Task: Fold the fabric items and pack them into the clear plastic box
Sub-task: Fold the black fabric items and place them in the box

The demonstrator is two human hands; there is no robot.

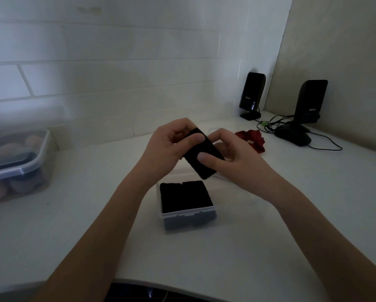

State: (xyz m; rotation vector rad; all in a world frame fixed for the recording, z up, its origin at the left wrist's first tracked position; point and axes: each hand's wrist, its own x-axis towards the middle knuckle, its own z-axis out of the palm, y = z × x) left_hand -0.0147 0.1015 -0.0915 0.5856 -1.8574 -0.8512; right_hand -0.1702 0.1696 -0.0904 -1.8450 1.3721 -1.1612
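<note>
While the left hand (pixel 165 144) pinches the upper end of a folded black fabric piece (pixel 202 154) with its thumb on top, the right hand (pixel 232 153) grips the same piece from the other side, thumb pressed on its face, so both hold it tilted in the air above the counter (pixel 291 225). Directly below sits the clear plastic box (pixel 188 215), open, with two folded black pieces (pixel 184 196) already lying side by side inside it (they fill most of the opening). Behind the right hand a crumpled red fabric item (pixel 253 139) lies on the counter. Farther right stand two black speakers (pixel 252 94) with trailing cables, and at the far left a lidded plastic container (pixel 16 164) holds rounded, pale-coloured things.
</note>
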